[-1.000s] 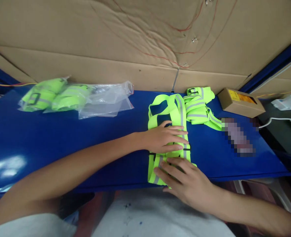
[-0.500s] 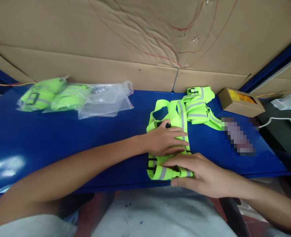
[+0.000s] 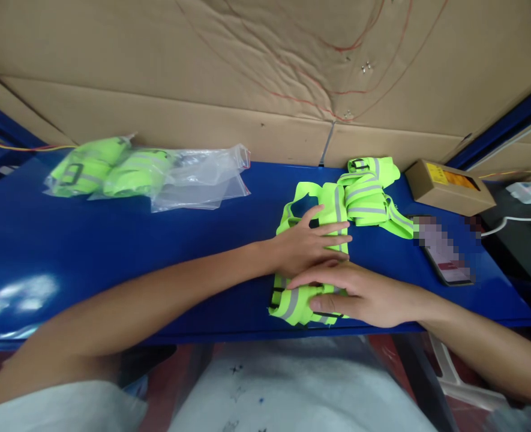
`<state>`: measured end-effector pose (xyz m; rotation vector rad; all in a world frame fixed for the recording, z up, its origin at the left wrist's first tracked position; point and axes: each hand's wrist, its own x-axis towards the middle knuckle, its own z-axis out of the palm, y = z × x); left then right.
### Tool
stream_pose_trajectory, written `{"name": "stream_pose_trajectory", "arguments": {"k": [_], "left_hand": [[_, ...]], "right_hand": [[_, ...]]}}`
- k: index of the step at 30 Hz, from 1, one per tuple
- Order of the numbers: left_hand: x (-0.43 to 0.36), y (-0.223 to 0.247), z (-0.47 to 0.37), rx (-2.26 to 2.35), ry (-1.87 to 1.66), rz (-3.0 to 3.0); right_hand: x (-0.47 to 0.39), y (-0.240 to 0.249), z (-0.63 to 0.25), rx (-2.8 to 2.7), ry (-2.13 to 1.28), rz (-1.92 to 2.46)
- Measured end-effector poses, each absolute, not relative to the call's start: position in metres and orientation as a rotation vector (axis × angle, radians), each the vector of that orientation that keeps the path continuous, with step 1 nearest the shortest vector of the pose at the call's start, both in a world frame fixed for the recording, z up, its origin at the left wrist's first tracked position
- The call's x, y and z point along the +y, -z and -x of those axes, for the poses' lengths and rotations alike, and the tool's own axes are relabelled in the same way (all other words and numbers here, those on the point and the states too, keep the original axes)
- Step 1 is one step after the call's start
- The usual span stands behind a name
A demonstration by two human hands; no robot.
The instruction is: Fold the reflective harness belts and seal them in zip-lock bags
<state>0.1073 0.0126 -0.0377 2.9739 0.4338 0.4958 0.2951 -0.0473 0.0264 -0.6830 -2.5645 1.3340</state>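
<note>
A neon-yellow strap harness (image 3: pixel 292 309) with grey reflective stripes and black buckles lies near the table's front edge. My left hand (image 3: pixel 308 243) rests flat on its middle, fingers spread. Just below, my right hand (image 3: pixel 359 294) has its thumb and fingers around the near end of the straps, beside the left fingers. The harness part under both palms is hidden. Touching its far right side is a second yellow harness (image 3: pixel 366 192), loosely bundled.
On the blue table (image 3: pixel 193 240), two bagged yellow bundles (image 3: pixel 89 168) and clear plastic bags (image 3: pixel 202 186) lie at the back left. At the right are a brown box (image 3: pixel 449 186) and a phone (image 3: pixel 445 252). A cardboard wall (image 3: pixel 157 108) stands behind.
My right hand has moved up closer to my left hand, and the near end of the straps is folded slightly further up. The view has shifted a little.
</note>
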Motion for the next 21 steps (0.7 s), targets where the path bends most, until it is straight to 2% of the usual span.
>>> {"name": "stream_pose_trajectory", "arguments": {"k": [5, 7, 13, 18, 21], "left_hand": [[0.025, 0.04, -0.105, 0.426, -0.43, -2.771], [0.027, 0.039, -0.104, 0.432, -0.423, -2.743], [0.031, 0.042, -0.103, 0.442, -0.394, -2.776], [0.034, 0.05, -0.103, 0.467, -0.435, -2.822], [0.034, 0.048, -0.104, 0.518, -0.45, -2.866]], "right_hand": [[-0.037, -0.016, -0.295, -2.533, -1.367, 0.592], [-0.035, -0.015, -0.294, -2.572, -1.282, 0.548], [-0.035, -0.013, -0.292, -2.785, -0.582, 0.482], [-0.029, -0.001, -0.294, -2.736, -0.108, 0.432], [-0.032, 0.003, -0.293, -2.654, 0.057, 0.4]]}}
